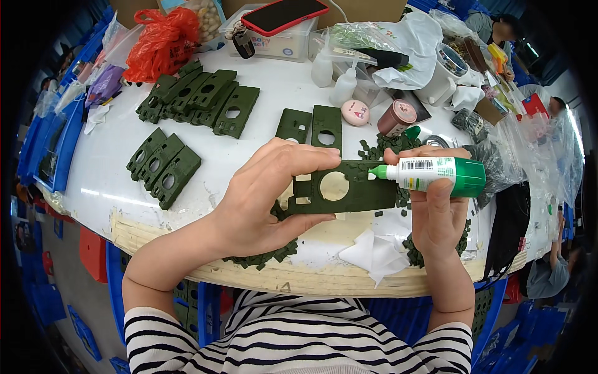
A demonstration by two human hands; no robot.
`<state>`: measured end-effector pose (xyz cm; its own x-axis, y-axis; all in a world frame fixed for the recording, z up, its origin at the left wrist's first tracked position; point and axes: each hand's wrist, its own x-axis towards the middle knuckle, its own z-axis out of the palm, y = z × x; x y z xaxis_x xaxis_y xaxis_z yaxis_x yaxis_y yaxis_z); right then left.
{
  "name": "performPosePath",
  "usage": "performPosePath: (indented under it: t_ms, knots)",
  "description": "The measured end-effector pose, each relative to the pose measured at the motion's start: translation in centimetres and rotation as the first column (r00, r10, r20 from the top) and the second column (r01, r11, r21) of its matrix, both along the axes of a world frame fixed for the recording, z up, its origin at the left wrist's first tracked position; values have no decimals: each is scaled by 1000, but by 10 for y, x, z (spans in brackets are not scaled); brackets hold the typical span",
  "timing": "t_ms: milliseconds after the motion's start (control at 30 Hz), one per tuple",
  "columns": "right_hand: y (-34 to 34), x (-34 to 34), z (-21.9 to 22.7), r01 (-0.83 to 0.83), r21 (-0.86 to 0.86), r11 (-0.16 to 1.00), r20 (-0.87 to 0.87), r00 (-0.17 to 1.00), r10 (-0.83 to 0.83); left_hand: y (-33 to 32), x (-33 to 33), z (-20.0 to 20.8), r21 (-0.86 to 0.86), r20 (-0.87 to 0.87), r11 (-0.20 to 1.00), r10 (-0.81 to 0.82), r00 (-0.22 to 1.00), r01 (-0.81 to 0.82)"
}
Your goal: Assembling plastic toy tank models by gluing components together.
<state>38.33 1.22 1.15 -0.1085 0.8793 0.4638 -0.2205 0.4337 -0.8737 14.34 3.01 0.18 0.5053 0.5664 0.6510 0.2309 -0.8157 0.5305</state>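
Observation:
My left hand (261, 187) grips a dark green plastic model tank hull part (364, 198) by its left end, fingers above and thumb below. The part has a large round hole and is held up over the table's front. In my right hand (439, 215) is a white and green glue bottle (430, 173), lying nearly level between thumb and fingers. Its green nozzle points left and meets or hovers just over the part's upper face; which of the two I cannot tell. Two similar green parts, one a hull part (327, 118), lie just behind.
Small green pieces (389, 144) lie heaped around my hands. Stacked hull parts (208, 93) stand back left, with a smaller group (165, 165) nearer. Squeeze bottles (344, 84), a round tin (355, 112) and a jar (397, 118) are behind. A white tissue (377, 254) lies at the front edge.

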Motion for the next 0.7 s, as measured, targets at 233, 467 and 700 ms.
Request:
performPosePath:
  t_ms: [233,467,700]
  knots:
    - [0,0,1,3,4,1000,21,1000,-3,0,0,0,-7,-5,1000,1,1000,-1]
    - [0,1,0,12,13,1000,27,1000,-12,0,0,0,-9,-4,1000,-2,1000,2]
    - [0,5,1,-12,-40,999,68,998,15,0,0,0,-22,4,1000,-11,1000,11]
